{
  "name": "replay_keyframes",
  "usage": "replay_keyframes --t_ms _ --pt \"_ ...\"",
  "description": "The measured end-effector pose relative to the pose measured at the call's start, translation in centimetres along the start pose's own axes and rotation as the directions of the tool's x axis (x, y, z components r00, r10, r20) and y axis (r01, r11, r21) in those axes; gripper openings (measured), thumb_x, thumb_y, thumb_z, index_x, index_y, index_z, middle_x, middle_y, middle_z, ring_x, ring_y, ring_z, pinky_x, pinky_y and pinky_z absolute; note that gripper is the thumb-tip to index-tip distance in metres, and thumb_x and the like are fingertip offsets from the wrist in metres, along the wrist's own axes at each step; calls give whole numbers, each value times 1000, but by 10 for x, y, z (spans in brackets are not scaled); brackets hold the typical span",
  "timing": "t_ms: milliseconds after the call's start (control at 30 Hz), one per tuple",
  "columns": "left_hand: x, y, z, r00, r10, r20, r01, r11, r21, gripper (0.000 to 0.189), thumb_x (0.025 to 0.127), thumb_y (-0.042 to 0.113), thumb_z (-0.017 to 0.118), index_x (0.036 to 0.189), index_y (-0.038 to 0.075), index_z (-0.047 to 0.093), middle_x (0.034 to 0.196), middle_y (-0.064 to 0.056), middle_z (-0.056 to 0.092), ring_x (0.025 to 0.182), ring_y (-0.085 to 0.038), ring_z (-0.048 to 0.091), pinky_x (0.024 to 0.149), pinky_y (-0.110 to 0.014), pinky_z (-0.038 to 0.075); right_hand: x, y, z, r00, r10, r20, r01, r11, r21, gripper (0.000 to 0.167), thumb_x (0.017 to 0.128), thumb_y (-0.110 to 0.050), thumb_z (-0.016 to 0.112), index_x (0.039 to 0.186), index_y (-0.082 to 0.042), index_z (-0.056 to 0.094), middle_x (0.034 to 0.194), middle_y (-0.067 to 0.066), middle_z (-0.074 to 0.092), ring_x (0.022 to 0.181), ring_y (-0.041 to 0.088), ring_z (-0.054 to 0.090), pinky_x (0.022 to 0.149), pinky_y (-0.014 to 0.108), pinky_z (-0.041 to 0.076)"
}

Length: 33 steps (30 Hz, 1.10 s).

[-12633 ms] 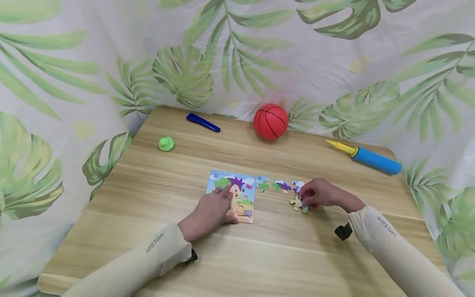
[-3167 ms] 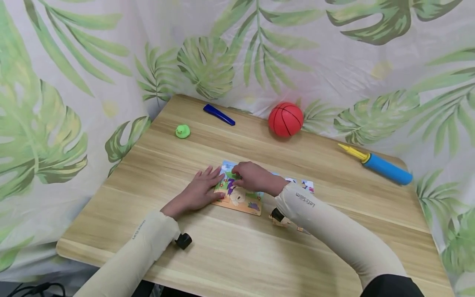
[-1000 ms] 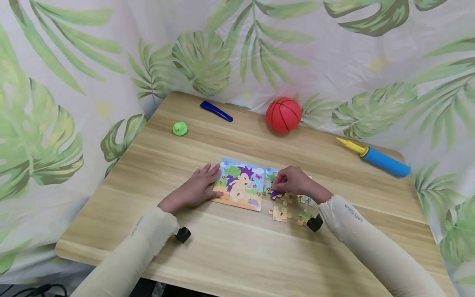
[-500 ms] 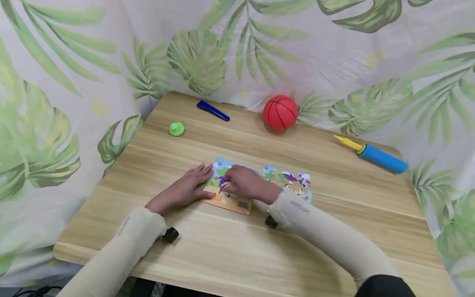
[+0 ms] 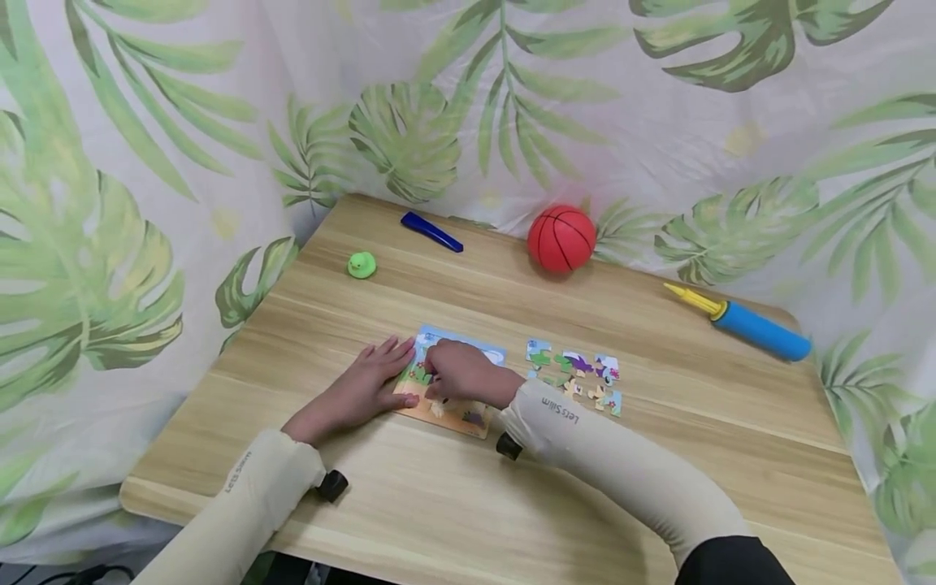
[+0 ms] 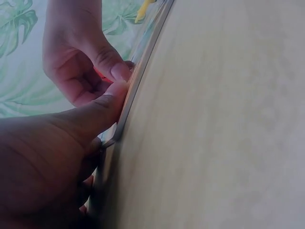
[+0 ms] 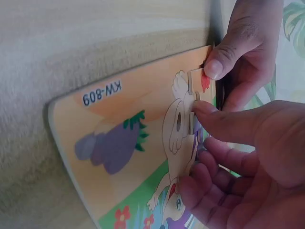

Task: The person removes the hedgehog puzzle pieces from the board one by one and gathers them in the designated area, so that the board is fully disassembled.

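A flat puzzle board [image 5: 449,416] with a hedgehog picture lies mid-table. My left hand [image 5: 358,396] rests at its left edge, fingers spread and straight, thumb on the lower left corner. My right hand [image 5: 468,375] is over the board's left half with curled fingers. In the right wrist view, its thumb and fingers pinch a puzzle piece [image 7: 197,128] against the board. Another corner piece [image 7: 196,76] lies on the board under the left thumb. Much of the picture is hidden by the right hand. Loose puzzle pieces [image 5: 578,363] lie to the right.
Along the back of the wooden table [image 5: 695,471] are a green toy duck [image 5: 361,265], a dark blue flat stick-like thing [image 5: 431,231], a red ball [image 5: 561,239] and a blue-and-yellow hand pump [image 5: 760,327]. Leaf-patterned cloth hangs behind.
From the loose pieces at the right a second ago, my right hand has moved left onto the board. My left hand stays at the board's left edge. The head view has shifted slightly.
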<state>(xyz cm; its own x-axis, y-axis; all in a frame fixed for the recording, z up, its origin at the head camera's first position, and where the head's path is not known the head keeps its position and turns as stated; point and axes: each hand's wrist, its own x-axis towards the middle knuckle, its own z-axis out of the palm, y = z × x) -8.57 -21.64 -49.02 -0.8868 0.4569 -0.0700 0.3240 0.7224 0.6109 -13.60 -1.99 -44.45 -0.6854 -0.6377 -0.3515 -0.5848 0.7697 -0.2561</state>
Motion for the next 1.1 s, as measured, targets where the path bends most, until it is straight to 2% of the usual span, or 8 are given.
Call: replay_keyframes --t_ms 133,233,400,500,600,700,833,1100 --pt "0 3 1 1000 4 11 -4 1000 -1 84 91 42 70 154 0 33 167 -12 21 156 -40 11 123 -65 6 0 3 -1 999 33 17 -34 997 70 27 84 -30 82 101 -11 71 96 -3 67 83 8 56 75 24 51" --pt "1 5 3 1000 10 5 -10 1000 8 83 92 42 70 154 0 33 167 -12 21 156 -40 11 123 -64 6 2 10 -4 999 50 17 -52 976 210 21 85 -25 81 96 -11 70 86 -2 69 74 7 58 69 21 50" --pt "1 8 5 1000 17 8 -18 999 29 87 89 41 73 154 0 32 167 -13 21 156 -41 11 123 -64 6 -10 37 -11 999 43 -13 -31 878 478 12 86 -15 79 92 -8 70 79 4 74 64 9 65 62 20 55" --pt "1 9 5 1000 9 15 -10 999 34 89 89 41 74 155 0 30 168 -13 20 156 -41 10 124 -63 5 -35 61 -20 995 92 -26 -59 804 591 10 86 -8 77 91 -6 68 80 7 75 66 15 71 63 29 60" --pt "0 7 3 1000 -10 7 10 999 36 89 89 42 74 155 1 31 168 -11 19 157 -40 10 124 -62 5 -63 84 -25 991 132 3 -106 777 621 9 87 -4 76 89 -6 68 78 7 75 68 21 73 65 37 61" --pt "-2 4 -1 999 -34 -1 34 999 34 89 88 41 75 154 1 32 168 -11 20 156 -39 11 125 -62 5 -82 101 -22 994 94 56 -109 819 563 5 89 -5 74 88 -6 69 75 5 75 67 18 71 63 34 58" --pt "-3 2 -5 999 -36 -4 36 999 29 88 87 39 76 154 0 33 167 -13 22 156 -41 12 124 -63 7 -89 114 -16 996 49 75 -79 884 461 4 90 -11 74 88 -9 71 76 1 74 67 8 65 66 23 51" --pt "-1 1 0 1000 -22 1 22 1000 8 88 87 39 76 154 0 34 167 -13 23 156 -41 12 124 -63 8 -90 109 -19 994 85 65 -102 939 328 5 89 -14 75 86 -10 76 77 0 75 66 8 68 67 23 55"
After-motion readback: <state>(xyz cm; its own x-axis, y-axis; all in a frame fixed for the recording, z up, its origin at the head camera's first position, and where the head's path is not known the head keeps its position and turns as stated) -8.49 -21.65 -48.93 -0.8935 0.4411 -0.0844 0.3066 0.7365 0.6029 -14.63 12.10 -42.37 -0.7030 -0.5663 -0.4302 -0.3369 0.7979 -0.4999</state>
